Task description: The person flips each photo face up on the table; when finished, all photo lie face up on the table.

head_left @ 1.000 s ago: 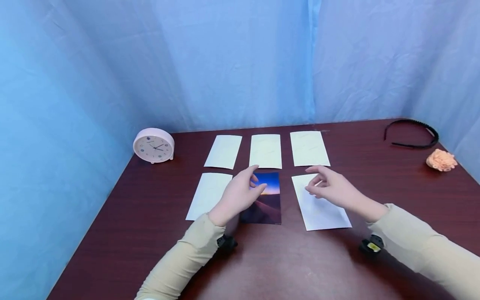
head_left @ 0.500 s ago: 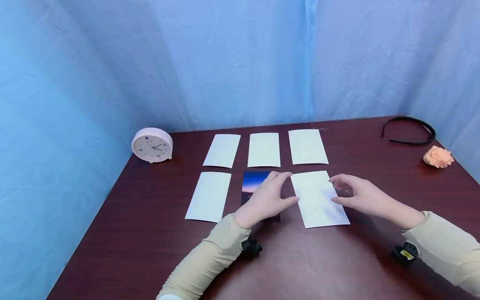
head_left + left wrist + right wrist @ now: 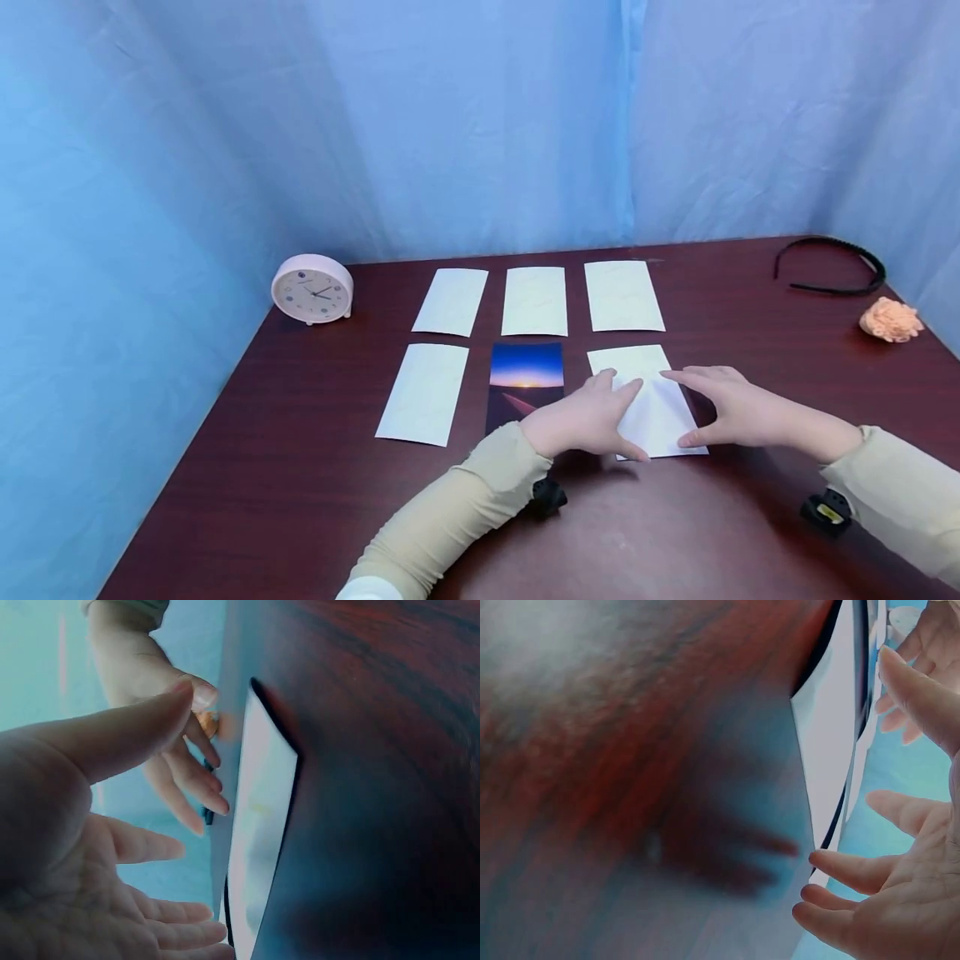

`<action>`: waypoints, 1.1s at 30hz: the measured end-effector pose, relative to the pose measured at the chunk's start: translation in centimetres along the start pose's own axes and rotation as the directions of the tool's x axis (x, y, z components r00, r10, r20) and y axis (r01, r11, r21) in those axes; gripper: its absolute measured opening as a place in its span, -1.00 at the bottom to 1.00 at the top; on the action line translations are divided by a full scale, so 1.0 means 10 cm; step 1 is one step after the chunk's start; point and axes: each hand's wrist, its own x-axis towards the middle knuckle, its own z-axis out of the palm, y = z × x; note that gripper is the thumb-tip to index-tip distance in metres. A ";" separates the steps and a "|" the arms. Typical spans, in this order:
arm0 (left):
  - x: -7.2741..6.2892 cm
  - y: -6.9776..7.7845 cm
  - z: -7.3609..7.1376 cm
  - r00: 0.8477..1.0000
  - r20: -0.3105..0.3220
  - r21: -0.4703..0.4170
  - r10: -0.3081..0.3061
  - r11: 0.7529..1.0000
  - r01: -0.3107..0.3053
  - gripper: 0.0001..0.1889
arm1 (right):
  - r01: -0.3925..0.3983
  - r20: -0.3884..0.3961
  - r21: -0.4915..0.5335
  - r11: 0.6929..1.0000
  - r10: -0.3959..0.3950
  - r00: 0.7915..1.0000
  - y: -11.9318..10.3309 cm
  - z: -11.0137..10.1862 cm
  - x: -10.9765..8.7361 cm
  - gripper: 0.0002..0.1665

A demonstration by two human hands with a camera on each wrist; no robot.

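Note:
A blank white card (image 3: 648,408) lies at the front right of two rows of cards. Over its left side my left hand (image 3: 585,417) is spread, thumb and fingers apart. My right hand (image 3: 738,412) hovers by the card's right edge with its fingers extended. In the left wrist view, the left hand (image 3: 82,847) holds nothing and a gap separates it from the card (image 3: 262,802). One fingertip of the right hand (image 3: 900,877) comes close to the card's edge in the right wrist view; contact cannot be told. Left of this card lies a sunset photo (image 3: 525,375), partly covered by the left forearm.
Further white cards lie face-down-looking at the back left (image 3: 450,302), back middle (image 3: 535,302), back right (image 3: 624,296) and front left (image 3: 422,396). A white clock (image 3: 312,289) stands at far left. A black headband (image 3: 832,267) and peach flower (image 3: 891,320) lie at far right.
My left hand has moved right, off the sunset photo to the front right card. The right hand has moved right to that card's edge, its fingers now spread wider.

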 end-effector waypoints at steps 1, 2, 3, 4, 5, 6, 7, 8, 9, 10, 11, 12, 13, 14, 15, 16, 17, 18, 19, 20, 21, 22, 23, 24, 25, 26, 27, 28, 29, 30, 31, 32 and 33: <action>0.01 0.03 0.01 1.000 0.018 0.030 -0.006 1.000 0.005 -0.03 | -0.001 0.002 0.000 1.000 0.001 1.000 0.01 0.01 -0.01 -0.01; 0.02 0.05 0.02 0.999 0.035 0.059 -0.011 0.998 0.009 -0.01 | -0.004 0.003 0.002 1.000 0.004 1.000 0.01 0.01 -0.02 0.00; 0.02 0.07 0.03 0.998 0.052 0.086 -0.020 0.996 0.016 0.00 | -0.006 0.006 0.003 1.000 0.006 1.000 0.02 0.02 -0.03 0.01; 0.02 0.08 0.04 0.997 0.069 0.110 -0.032 0.994 0.024 0.02 | -0.005 0.007 0.006 1.000 0.005 1.000 0.02 0.02 -0.03 0.02; 0.03 0.09 0.05 0.995 0.087 0.127 -0.047 0.991 0.035 0.03 | -0.006 0.008 0.010 1.000 0.006 1.000 0.02 0.02 -0.03 0.03; 0.03 0.10 0.06 0.993 0.104 0.139 -0.063 0.989 0.048 0.04 | -0.003 0.007 0.010 1.000 0.003 1.000 0.02 0.02 -0.04 0.03; 0.03 0.10 0.07 0.990 0.117 0.148 -0.081 0.987 0.063 0.05 | -0.005 0.008 0.010 1.000 0.005 1.000 0.03 0.02 -0.04 0.04; 0.03 0.10 0.08 0.987 0.127 0.150 -0.099 0.986 0.080 0.06 | -0.006 0.008 0.008 1.000 0.006 1.000 0.03 0.03 -0.04 0.04; 0.03 0.10 0.09 0.984 0.134 0.154 -0.114 0.984 0.093 0.06 | -0.006 0.008 0.005 1.000 0.006 1.000 0.04 0.03 -0.05 0.04; 0.04 0.10 0.10 0.983 0.136 0.156 -0.127 0.982 0.105 0.06 | -0.006 0.007 0.002 1.000 0.006 1.000 0.04 0.03 -0.05 0.04; 0.04 0.09 0.11 0.981 0.135 0.158 -0.137 0.981 0.115 0.07 | -0.009 0.007 -0.001 1.000 0.009 1.000 0.05 0.03 -0.05 0.04; 0.05 0.09 0.11 0.981 0.129 0.161 -0.143 0.979 0.122 0.07 | -0.013 0.007 -0.004 1.000 0.013 1.000 0.06 0.03 -0.06 0.04; 0.05 0.10 0.12 0.982 0.122 0.168 -0.146 0.978 0.125 0.07 | -0.016 0.007 -0.008 1.000 0.016 1.000 0.06 0.04 -0.06 0.04; 0.05 0.10 0.13 0.982 0.118 0.165 -0.148 0.978 0.127 0.07 | -0.023 0.009 -0.010 1.000 0.023 1.000 0.07 0.04 -0.06 0.04; 0.06 0.10 0.13 0.982 0.115 0.166 -0.149 0.978 0.129 0.07 | -0.026 0.009 -0.012 1.000 0.026 1.000 0.07 0.04 -0.07 0.04; 0.06 0.10 0.13 0.982 0.113 0.170 -0.149 0.977 0.129 0.06 | -0.028 0.009 -0.014 1.000 0.028 1.000 0.08 0.05 -0.07 0.03; 0.06 0.11 0.13 0.982 0.116 0.174 -0.150 0.976 0.129 0.07 | -0.026 0.008 -0.018 1.000 0.026 1.000 0.08 0.05 -0.07 0.03; 0.07 0.11 0.12 0.981 0.121 0.179 -0.151 0.976 0.128 0.07 | -0.022 0.006 -0.025 0.999 0.022 1.000 0.08 0.06 -0.07 0.03; 0.06 0.11 0.11 0.981 0.126 0.186 -0.150 0.975 0.125 0.07 | -0.019 0.006 -0.034 0.999 0.019 1.000 0.08 0.06 -0.07 0.02; 0.06 0.12 0.11 0.980 0.133 0.193 -0.149 0.974 0.122 0.07 | -0.017 0.007 -0.040 0.999 0.017 1.000 0.07 0.06 -0.07 0.02; 0.06 0.12 0.10 0.980 0.137 0.202 -0.147 0.972 0.117 0.08 | -0.012 0.006 -0.046 0.999 0.012 1.000 0.07 0.06 -0.07 0.01; 0.06 0.11 0.09 0.980 0.139 0.211 -0.143 0.971 0.112 0.08 | -0.010 0.007 -0.053 0.999 0.010 1.000 0.06 0.06 -0.07 0.01; 0.06 0.11 0.09 0.980 0.140 0.216 -0.140 0.970 0.108 0.08 | -0.009 0.009 -0.060 0.998 0.010 1.000 0.05 0.06 -0.07 0.01; 0.06 0.11 0.09 0.981 0.137 0.219 -0.137 0.970 0.105 0.08 | -0.011 0.009 -0.067 0.998 0.012 1.000 0.04 0.06 -0.07 0.01; 0.06 0.11 0.10 0.982 0.134 0.223 -0.134 0.969 0.102 0.08 | -0.013 0.009 -0.074 0.997 0.013 1.000 0.03 0.06 -0.07 0.00; 0.06 0.10 0.10 0.983 0.132 0.225 -0.131 0.969 0.099 0.07 | -0.015 0.007 -0.081 0.997 0.015 1.000 0.02 0.06 -0.07 0.00; 0.06 0.10 0.11 0.984 0.127 0.227 -0.127 0.969 0.096 0.06 | -0.016 0.006 -0.089 0.996 0.017 1.000 0.01 0.06 -0.07 0.00; 0.05 0.10 0.11 0.984 0.125 0.227 -0.125 0.969 0.095 0.05 | -0.019 0.004 -0.097 0.995 0.020 1.000 0.00 0.07 -0.07 0.00; 0.05 0.10 0.12 0.985 0.121 0.232 -0.122 0.968 0.091 0.04 | -0.021 0.002 -0.104 0.994 0.022 1.000 -0.01 0.07 -0.07 0.00; 0.05 0.09 0.12 0.986 0.119 0.236 -0.120 0.968 0.089 0.02 | -0.021 -0.003 -0.111 0.994 0.021 1.000 -0.02 0.08 -0.07 0.00; 0.04 0.10 0.12 0.987 0.113 0.245 -0.118 0.966 0.087 0.00 | -0.022 -0.005 -0.118 0.993 0.022 1.000 -0.03 0.08 -0.07 0.00; 0.04 0.10 0.12 0.988 0.106 0.253 -0.114 0.964 0.084 -0.02 | -0.024 -0.005 -0.125 0.992 0.023 1.000 -0.04 0.09 -0.06 0.00; 0.04 0.10 0.12 0.989 0.101 0.262 -0.112 0.962 0.082 -0.04 | -0.026 -0.006 -0.129 0.991 0.025 1.000 -0.05 0.09 -0.06 0.00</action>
